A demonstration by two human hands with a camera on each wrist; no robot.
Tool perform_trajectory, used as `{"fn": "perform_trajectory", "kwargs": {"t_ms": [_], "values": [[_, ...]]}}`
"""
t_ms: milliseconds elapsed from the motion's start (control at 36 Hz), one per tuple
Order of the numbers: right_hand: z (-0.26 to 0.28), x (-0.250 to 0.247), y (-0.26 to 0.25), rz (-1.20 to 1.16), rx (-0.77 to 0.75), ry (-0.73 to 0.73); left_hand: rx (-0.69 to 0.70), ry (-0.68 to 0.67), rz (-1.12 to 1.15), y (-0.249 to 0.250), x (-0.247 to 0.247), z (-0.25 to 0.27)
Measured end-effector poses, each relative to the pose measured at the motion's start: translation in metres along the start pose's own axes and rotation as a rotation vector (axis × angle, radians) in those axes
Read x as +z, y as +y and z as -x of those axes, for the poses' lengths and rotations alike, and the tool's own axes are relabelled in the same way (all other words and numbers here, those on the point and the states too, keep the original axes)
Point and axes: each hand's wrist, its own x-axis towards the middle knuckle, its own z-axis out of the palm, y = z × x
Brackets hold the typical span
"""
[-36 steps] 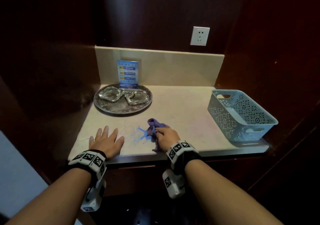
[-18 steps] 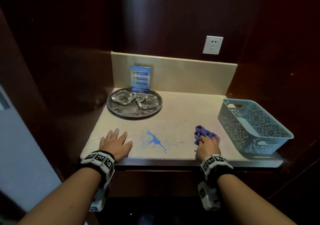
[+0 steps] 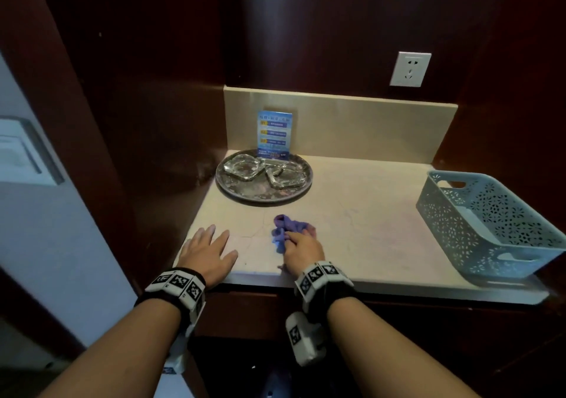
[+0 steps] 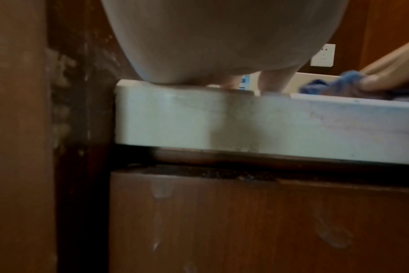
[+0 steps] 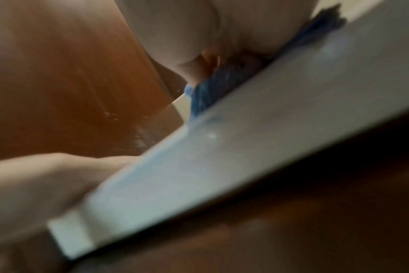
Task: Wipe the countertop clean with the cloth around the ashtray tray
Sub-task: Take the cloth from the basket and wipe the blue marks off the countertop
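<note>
A crumpled purple-blue cloth (image 3: 286, 229) lies on the beige countertop (image 3: 361, 229) in front of the round metal tray (image 3: 239, 190) holding two glass ashtrays (image 3: 243, 168). My right hand (image 3: 301, 249) grips the cloth and presses it on the counter near the front edge; a small blue smear (image 3: 278, 247) shows at its left. The left wrist view shows the cloth (image 4: 334, 86) under the right hand's fingers (image 4: 385, 81). My left hand (image 3: 208, 252) rests flat, fingers spread, at the counter's front left corner. In the right wrist view, the cloth (image 5: 213, 88) is blurred under the palm.
A light blue perforated basket (image 3: 490, 229) stands at the counter's right side. A blue printed card (image 3: 274, 135) leans on the backsplash behind the tray. Dark wood walls enclose left, back and right; a wall socket (image 3: 410, 69) sits above.
My right hand has swept the cloth from the right side back left over the blue spill, which is now almost gone. The left hand stayed put.
</note>
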Motion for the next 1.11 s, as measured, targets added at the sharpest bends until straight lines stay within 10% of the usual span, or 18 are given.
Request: {"fn": "perform_trajectory", "kwargs": {"t_ms": [306, 1111], "values": [[-0.037, -0.073, 0.017, -0.081, 0.103, 0.162, 0.013, 0.073, 0.007, -0.009, 0.007, -0.002], [-0.052, -0.01, -0.005, 0.026, 0.009, -0.205, -0.002, 0.106, -0.039, -0.002, 0.006, 0.002]]}}
